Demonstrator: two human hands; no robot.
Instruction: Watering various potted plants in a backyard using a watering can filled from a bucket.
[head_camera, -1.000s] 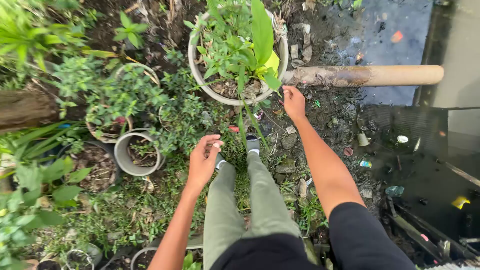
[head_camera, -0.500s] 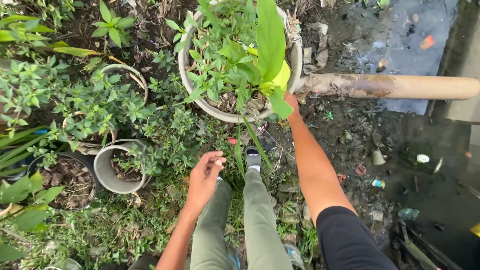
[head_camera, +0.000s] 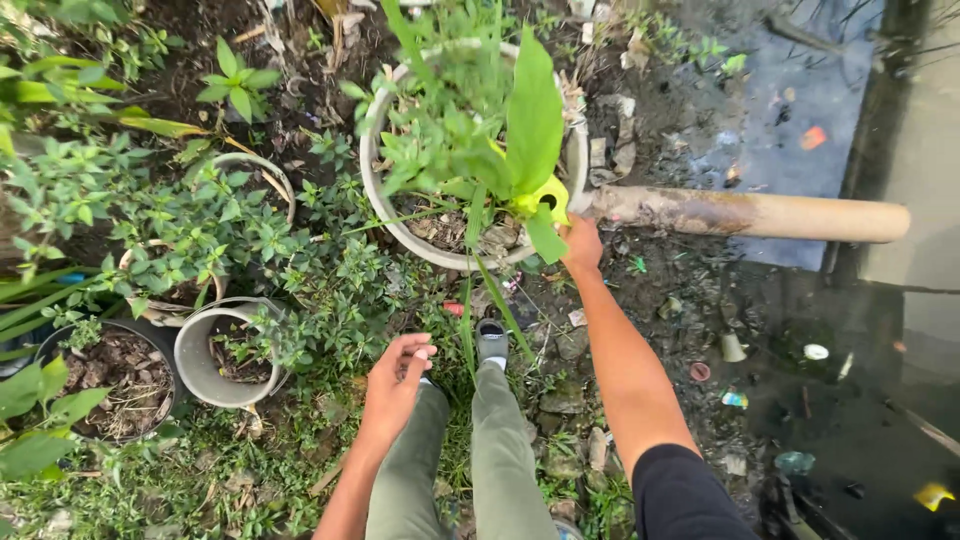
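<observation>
A person's right hand (head_camera: 582, 243) is reaching to the near right rim of a large white pot (head_camera: 400, 235) of leafy plants, fingers hidden by leaves so their grip is unclear, while the left hand (head_camera: 392, 385) is hovering with fingers loosely curled; gripping the rim firmly seems wise.

Packages: litter only, on dark wet ground at right.
Wrapper (head_camera: 734, 399): small, crumpled, blue and yellow.
Wrapper (head_camera: 931, 494): yellow, at lower right edge.
Labels, signs, screens: none seen.
</observation>
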